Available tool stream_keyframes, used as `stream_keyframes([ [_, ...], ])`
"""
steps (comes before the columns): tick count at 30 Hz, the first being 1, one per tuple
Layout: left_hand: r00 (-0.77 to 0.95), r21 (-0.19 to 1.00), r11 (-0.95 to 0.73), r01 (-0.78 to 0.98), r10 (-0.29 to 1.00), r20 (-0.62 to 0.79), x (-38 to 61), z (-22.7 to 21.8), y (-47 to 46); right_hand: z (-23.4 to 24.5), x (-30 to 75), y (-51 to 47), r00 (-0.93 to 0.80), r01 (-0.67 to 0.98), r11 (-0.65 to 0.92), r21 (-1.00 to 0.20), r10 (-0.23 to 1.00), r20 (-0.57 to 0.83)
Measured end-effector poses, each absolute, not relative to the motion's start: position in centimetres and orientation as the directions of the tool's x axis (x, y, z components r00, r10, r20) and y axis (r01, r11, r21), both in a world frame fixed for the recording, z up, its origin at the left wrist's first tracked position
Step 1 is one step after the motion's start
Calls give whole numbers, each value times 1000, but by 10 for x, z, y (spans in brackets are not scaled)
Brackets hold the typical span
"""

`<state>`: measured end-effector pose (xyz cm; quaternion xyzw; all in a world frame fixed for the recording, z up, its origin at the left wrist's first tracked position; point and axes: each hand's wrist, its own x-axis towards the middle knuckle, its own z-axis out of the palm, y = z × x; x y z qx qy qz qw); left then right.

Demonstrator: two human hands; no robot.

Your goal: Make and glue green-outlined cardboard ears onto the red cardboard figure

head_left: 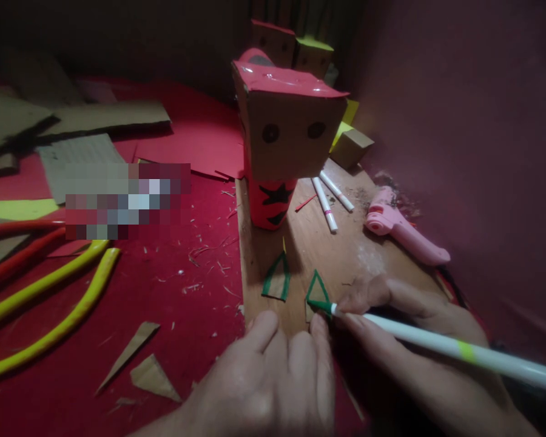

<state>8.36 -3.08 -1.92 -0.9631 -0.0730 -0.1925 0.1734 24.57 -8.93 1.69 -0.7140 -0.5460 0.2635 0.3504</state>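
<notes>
My right hand [409, 328] grips a white marker [437, 341] with a green tip that touches a small cardboard triangle [317, 290] edged in green. My left hand [273, 376] rests flat beside it, fingers stretched out and pressing the triangle's lower edge onto a wooden board [346, 255]. A second green-edged triangle [276, 279] lies just to the left on the board. Behind them stands a cardboard figure [284, 136] with a red top, two drawn eyes and a red body with black star shapes.
Two white markers [330, 203] and a pink glue gun [403, 233] lie on the board's far right. Yellow and red tubes [54, 297], cardboard offcuts [152, 373] and larger cardboard sheets [104, 118] cover the red surface at left. More cardboard boxes [295, 51] stand behind.
</notes>
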Motion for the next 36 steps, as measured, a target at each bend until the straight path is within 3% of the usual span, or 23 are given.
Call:
stream_keyframes([
  [8,916,-278,-935,220,100,388,83,-22,-31,11,247,-89,246,536,-96,-839,968,46],
  [14,919,-303,-930,209,81,386,82,-19,-32,19,246,-88,294,602,-168,-781,956,21],
  [21,909,-289,-935,204,72,410,81,-23,-31,17,248,-89,212,616,-102,-781,977,40],
  [30,929,-285,-932,225,117,351,82,-18,-33,12,248,-85,293,640,-121,-759,952,95],
  [36,916,-304,-928,216,85,393,83,-20,-30,14,246,-86,265,576,-129,-807,964,35],
])
